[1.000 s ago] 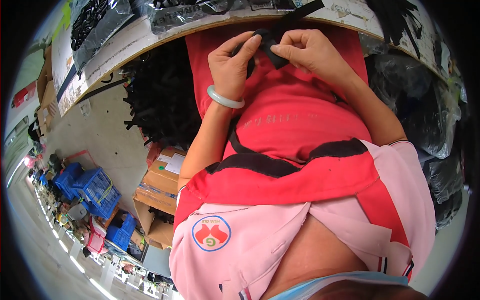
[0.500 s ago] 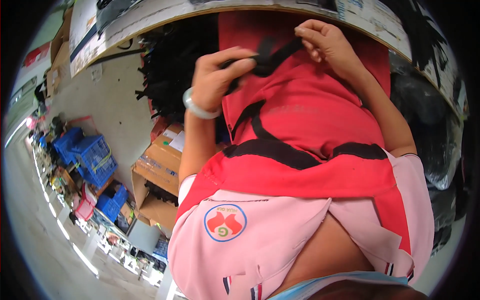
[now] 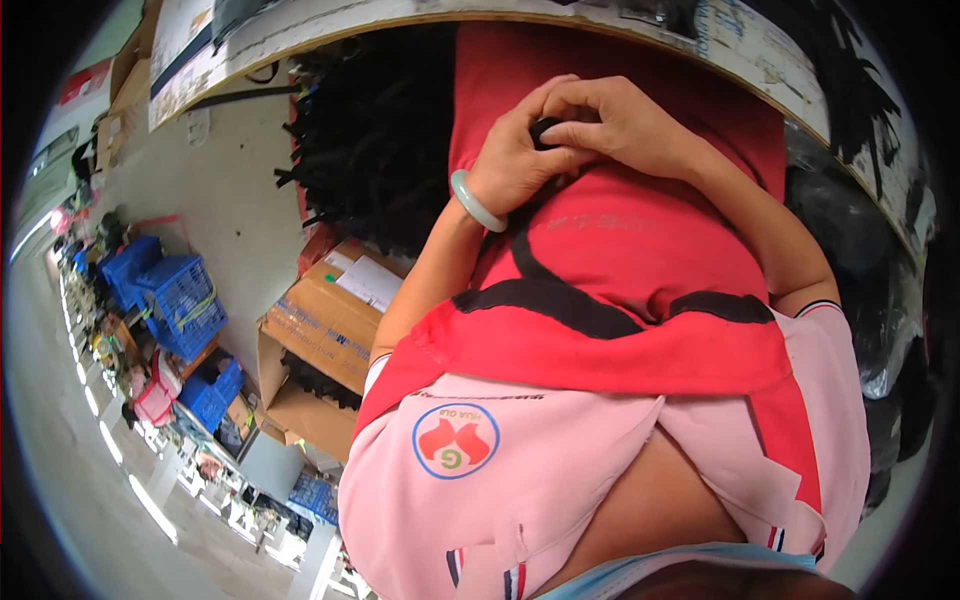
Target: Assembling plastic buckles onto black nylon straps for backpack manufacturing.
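Note:
My left hand (image 3: 515, 160) and my right hand (image 3: 620, 120) are pressed together over my red apron (image 3: 620, 240), just below the table edge (image 3: 700, 45). Between the fingers of both hands shows a small black piece (image 3: 546, 130), mostly hidden by them. A pale green bangle (image 3: 474, 203) sits on my left wrist. The apron has black straps (image 3: 560, 300) across it, over a pink shirt (image 3: 560, 480).
A heap of black strips (image 3: 370, 140) lies on the floor at my left. Below it stands an open cardboard box (image 3: 325, 330). Blue crates (image 3: 170, 295) stand farther left. Black bags (image 3: 880, 300) pile up on my right.
The black piece that was stretched between my fingers is now bunched up and covered by both hands, which have closed together. The view has tilted left.

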`<state>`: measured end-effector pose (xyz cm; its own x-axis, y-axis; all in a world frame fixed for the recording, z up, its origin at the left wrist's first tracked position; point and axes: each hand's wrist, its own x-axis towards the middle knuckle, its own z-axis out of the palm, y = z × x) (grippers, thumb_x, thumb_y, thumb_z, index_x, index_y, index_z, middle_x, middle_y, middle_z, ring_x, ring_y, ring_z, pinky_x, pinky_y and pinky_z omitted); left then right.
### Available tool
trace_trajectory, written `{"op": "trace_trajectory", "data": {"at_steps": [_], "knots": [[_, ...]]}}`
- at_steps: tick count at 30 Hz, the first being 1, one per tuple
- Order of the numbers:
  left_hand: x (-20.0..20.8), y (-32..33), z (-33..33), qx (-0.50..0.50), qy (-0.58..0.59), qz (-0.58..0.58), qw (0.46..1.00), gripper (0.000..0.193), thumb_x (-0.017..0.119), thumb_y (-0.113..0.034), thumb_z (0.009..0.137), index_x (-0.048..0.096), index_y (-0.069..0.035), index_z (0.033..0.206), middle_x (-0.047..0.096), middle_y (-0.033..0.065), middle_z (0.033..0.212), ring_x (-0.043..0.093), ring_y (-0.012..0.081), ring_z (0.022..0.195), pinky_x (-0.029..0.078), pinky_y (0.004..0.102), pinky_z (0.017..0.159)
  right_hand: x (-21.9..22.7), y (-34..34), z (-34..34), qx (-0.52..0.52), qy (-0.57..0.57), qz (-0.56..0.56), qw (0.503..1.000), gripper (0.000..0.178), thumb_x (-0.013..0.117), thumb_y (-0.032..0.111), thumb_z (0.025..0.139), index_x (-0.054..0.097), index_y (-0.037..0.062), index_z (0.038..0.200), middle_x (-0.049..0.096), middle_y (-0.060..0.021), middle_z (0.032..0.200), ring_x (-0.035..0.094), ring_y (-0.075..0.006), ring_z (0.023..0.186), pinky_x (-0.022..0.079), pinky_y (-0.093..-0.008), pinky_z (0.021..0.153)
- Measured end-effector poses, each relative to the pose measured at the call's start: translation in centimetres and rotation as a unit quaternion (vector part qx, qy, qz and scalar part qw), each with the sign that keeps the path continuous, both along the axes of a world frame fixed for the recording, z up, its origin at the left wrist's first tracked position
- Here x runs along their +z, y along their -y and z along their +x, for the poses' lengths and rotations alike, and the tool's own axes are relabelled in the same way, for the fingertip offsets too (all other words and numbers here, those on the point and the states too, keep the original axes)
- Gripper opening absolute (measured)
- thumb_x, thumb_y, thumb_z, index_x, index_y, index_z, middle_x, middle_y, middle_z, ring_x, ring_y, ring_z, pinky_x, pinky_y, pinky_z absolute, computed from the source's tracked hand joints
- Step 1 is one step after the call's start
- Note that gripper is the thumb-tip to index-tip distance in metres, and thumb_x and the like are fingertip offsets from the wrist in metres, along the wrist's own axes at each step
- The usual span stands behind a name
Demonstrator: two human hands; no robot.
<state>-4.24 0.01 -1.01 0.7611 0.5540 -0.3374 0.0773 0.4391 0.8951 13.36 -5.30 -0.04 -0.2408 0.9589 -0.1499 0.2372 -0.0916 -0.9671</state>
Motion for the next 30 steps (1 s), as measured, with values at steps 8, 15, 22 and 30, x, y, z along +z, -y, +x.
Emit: {"op": "trace_trajectory", "data": {"at_steps": [8, 15, 22, 30], "knots": [[-1.7, -1.4, 1.9, -0.038, -0.025, 0.006, 0.999, 0.018, 0.065, -0.006, 0.087, 0.064, 0.001, 0.104, 0.061, 0.0008, 0.071, 0.053, 0.0057, 0.058, 0.04, 0.0201, 0.05, -0.9, 2.5, 3.4, -0.177, -0.099, -0.153, 0.967, 0.02, 0.064, 0.023, 0.088, 0.065, 0.0033, 0.089, 0.059, 0.0, 0.066, 0.052, -0.0069, 0.055, 0.042, -0.0225, 0.05], [-3.4, -2.9, 2.2, -0.003, 0.161, -0.382, 0.91, 0.014, 0.055, -0.018, 0.094, 0.057, -0.004, 0.098, 0.064, 0.0098, 0.091, 0.06, 0.0151, 0.069, 0.044, 0.0225, 0.049, 1.9, 3.6, 8.0, -0.241, 0.158, 0.158, 0.944, 0.017, 0.058, 0.018, 0.092, 0.065, 0.0045, 0.097, 0.066, -0.0106, 0.095, 0.065, -0.0284, 0.083, 0.051, -0.0339, 0.074], [-3.7, -2.0, 4.4, 0.003, 0.067, -0.287, 0.955, 0.011, 0.06, -0.009, 0.09, 0.057, -0.003, 0.098, 0.066, 0.0171, 0.099, 0.066, 0.0215, 0.074, 0.049, 0.0238, 0.046, 2.0, 0.6, 16.1, -0.149, 0.492, 0.349, 0.783, 0.021, 0.063, 0.009, 0.082, 0.061, 0.0095, 0.104, 0.058, -0.008, 0.108, 0.054, -0.0257, 0.097, 0.044, -0.0375, 0.082], [-2.9, -1.8, 5.9, 0.041, 0.058, -0.211, 0.975, 0.008, 0.062, -0.006, 0.088, 0.054, -0.003, 0.087, 0.066, 0.0206, 0.099, 0.064, 0.0169, 0.066, 0.047, 0.0237, 0.042, 1.7, 2.5, 15.8, -0.116, 0.405, 0.054, 0.905, 0.014, 0.063, 0.014, 0.083, 0.06, 0.0092, 0.096, 0.058, -0.005, 0.097, 0.051, -0.0244, 0.091, 0.041, -0.0383, 0.077]]}}
